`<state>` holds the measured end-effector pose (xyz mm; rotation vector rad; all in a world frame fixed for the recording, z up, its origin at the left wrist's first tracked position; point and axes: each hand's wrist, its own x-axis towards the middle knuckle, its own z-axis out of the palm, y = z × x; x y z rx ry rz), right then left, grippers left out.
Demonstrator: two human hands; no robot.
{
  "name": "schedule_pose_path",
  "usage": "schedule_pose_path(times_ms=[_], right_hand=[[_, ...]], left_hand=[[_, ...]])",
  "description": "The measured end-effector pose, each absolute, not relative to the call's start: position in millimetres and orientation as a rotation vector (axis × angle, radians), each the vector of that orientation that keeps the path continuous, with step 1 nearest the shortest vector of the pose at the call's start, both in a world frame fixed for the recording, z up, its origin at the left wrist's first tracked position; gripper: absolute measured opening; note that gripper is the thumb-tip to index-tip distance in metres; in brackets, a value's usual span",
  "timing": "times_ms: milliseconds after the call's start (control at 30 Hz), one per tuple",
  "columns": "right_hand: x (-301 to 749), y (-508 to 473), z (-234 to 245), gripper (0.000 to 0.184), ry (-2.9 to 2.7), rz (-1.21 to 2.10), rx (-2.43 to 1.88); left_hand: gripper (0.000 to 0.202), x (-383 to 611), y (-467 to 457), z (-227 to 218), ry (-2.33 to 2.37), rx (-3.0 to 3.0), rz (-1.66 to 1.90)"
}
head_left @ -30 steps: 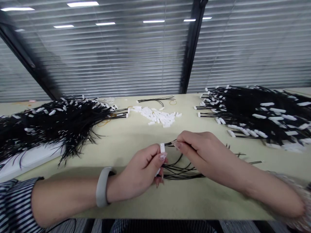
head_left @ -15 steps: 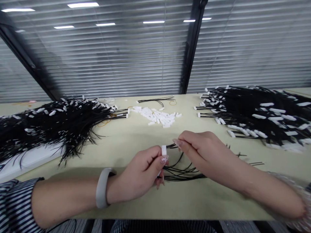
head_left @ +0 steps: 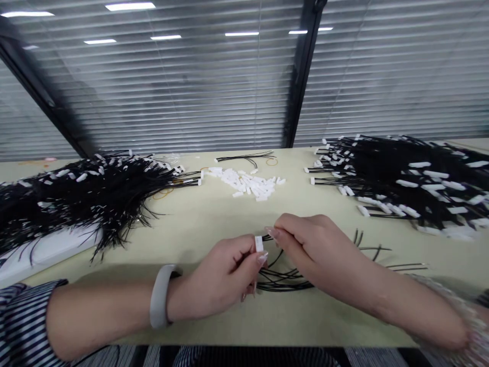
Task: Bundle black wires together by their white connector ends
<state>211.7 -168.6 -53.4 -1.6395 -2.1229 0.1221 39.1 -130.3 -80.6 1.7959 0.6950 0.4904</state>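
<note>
My left hand point(head_left: 225, 278) pinches a small white connector housing point(head_left: 259, 243) between thumb and forefinger, held upright just above the table. My right hand point(head_left: 311, 244) sits right beside it, fingers pressed together on the ends of thin black wires point(head_left: 284, 278) at the housing. The wires loop under both hands and trail right across the pale table point(head_left: 214, 214). A grey band sits on my left wrist.
A loose heap of white housings point(head_left: 250, 183) lies at the table's middle back. A big pile of black wires point(head_left: 84, 191) spreads at the left, another pile with white connectors point(head_left: 401, 176) at the right. Window blinds stand behind.
Both hands have sunk a little toward me and the table, and the housing and wire ends came along. The wire tails on the right shifted slightly.
</note>
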Motion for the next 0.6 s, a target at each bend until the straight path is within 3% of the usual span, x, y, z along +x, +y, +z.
schedule_pose_path(times_ms=[300, 400, 600], right_hand=[[225.1, -161.0, -50.8, 0.019, -2.077, -0.103, -1.52], [236.5, -154.8, -51.2, 0.029, -2.124, -0.265, -1.415], [246.5, -146.8, -49.8, 0.014, -2.21, -0.081, -1.423]], left_hand=[[0.028, 41.7, -124.0, -82.4, 0.762, 1.502, 0.545], [0.032, 42.1, -121.6, -84.8, 0.79, 1.394, 0.576], [0.031, 41.8, -117.0, -88.4, 0.76, 1.3, 0.648]])
